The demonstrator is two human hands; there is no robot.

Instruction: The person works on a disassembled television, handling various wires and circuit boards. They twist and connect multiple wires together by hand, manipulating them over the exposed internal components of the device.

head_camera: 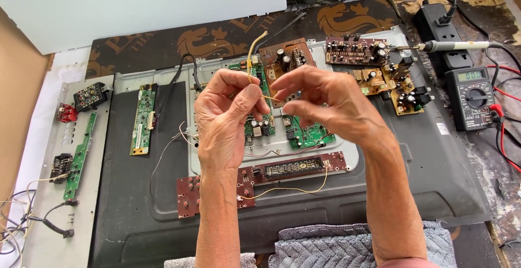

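Left hand (pixel 225 110), right hand (pixel 320 102) raised, pinching.

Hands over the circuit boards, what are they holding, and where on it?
Both hold one thin yellow wire. The left hand pinches it partway along, its free end sticking up; the right hand pinches it just beside the left fingertips.

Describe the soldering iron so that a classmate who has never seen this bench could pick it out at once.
Start at the large grey metal panel covered in circuit boards and go to its top right corner. Above the multimeter, beside the black power strip, lies the soldering iron. It is the only slim pen-shaped tool, with a pale handle, its metal tip pointing left toward a brown board.
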